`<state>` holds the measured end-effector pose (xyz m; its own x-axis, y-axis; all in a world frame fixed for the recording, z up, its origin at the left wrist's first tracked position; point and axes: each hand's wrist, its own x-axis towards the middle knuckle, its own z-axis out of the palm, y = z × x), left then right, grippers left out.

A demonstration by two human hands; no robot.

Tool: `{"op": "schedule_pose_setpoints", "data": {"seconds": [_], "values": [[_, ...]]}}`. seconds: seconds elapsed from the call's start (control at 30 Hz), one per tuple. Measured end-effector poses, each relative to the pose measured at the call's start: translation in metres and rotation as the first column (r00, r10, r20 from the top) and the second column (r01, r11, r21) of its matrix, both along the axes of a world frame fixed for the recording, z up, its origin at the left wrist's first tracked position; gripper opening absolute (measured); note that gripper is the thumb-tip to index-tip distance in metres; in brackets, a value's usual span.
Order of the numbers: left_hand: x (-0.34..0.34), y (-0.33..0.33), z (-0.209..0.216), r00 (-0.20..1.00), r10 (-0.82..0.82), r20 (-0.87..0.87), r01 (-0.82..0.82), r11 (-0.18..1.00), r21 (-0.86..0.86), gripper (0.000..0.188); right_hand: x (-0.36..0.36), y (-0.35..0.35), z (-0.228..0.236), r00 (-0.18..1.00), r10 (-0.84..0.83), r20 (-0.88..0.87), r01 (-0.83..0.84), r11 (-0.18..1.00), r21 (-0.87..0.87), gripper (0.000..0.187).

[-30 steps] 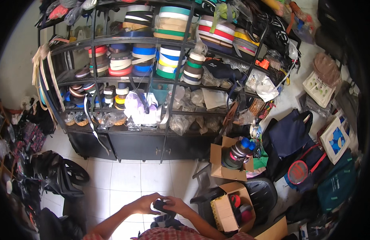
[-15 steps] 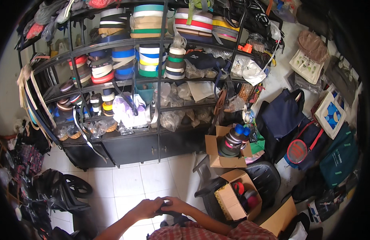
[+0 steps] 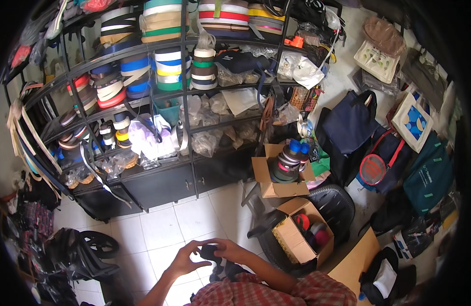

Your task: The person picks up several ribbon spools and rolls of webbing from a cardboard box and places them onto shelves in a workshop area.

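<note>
In front of my checked red shirt, my two hands meet at a small dark bundle (image 3: 209, 252) that looks like rolled black strap. My right hand (image 3: 229, 251) has its fingers closed on the bundle from the right. On the other side, my left hand (image 3: 187, 260) curves in a wide C, thumb and fingers apart, with its upper fingertips near the bundle's top edge. Below the bundle, a dark length (image 3: 218, 270) runs down toward my shirt; whether it is part of the same strap is hard to make out.
A black shelf rack (image 3: 164, 145) ahead carries several rolls of coloured webbing. To the right, an open carton (image 3: 296, 252) sits on a black chair (image 3: 342, 204), with another carton (image 3: 281, 189) behind it. Bags (image 3: 350, 122) hang at the right. A motorbike (image 3: 75, 255) stands at the left.
My left hand has opened, its thumb spreading away from its fingers, and more of the dark bundle shows. My right hand stays on it. The whole view has shifted slightly.
</note>
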<state>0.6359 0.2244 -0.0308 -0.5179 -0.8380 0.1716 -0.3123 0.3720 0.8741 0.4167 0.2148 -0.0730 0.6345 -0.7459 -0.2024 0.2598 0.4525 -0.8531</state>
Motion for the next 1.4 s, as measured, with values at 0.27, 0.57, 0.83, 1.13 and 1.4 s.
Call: {"op": "schedule_pose_setpoints", "data": {"seconds": [0.27, 0.57, 0.83, 1.13, 1.4], "values": [[0.013, 0.001, 0.016, 0.943, -0.037, 0.331, 0.017, 0.998, 0.063, 0.047, 0.007, -0.007, 0.017, 0.926, 0.127, -0.355, -0.161, 0.985, -0.067, 0.056], [0.006, -0.005, 0.012, 0.784, -0.015, 0.620, 0.210, 0.947, -0.243, 0.054, 0.016, 0.000, 0.008, 0.928, 0.011, -0.373, -0.037, 0.997, -0.064, 0.058], [-0.012, -0.026, 0.009, 0.778, -0.208, 0.593, 0.308, 0.949, -0.071, 0.047, 0.001, -0.014, 0.024, 0.941, 0.046, -0.336, -0.082, 0.992, -0.092, 0.058], [-0.042, -0.087, 0.028, 0.762, -0.351, 0.544, 0.405, 0.914, 0.021, 0.058, -0.033, -0.046, 0.009, 0.974, -0.049, -0.220, 0.026, 0.994, -0.108, 0.059], [-0.091, -0.141, 0.034, 0.918, -0.381, 0.115, 0.363, 0.919, 0.152, 0.056, -0.087, -0.085, 0.006, 0.988, -0.142, 0.063, 0.143, 0.990, -0.016, 0.063]]}}
